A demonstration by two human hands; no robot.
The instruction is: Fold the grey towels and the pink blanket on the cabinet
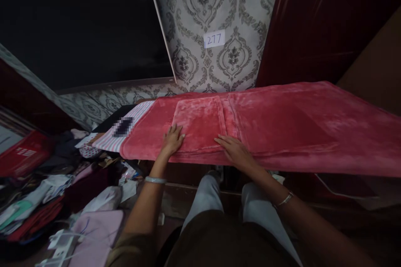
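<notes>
A folded piece of red plush cloth (200,119) lies flat on a larger red plush cover (313,104) spread over a long table. My left hand (173,138) rests palm down at its left front corner, fingers spread on the pile. Just past its right edge, my right hand (235,150) lies flat with fingers stretched out, the fingertips touching the cloth near a seam. Neither hand grips anything. A ridge of overlapping fabric (231,119) runs front to back beside the folded piece.
Striped cloth (142,117) covers the table's left end, with a pixelated dark rectangle (123,127) on it. A large black screen (84,25) hangs behind. Piled clothes (46,200) and a power strip (61,246) lie at lower left. A paper marked 277 (214,39) is on the wall.
</notes>
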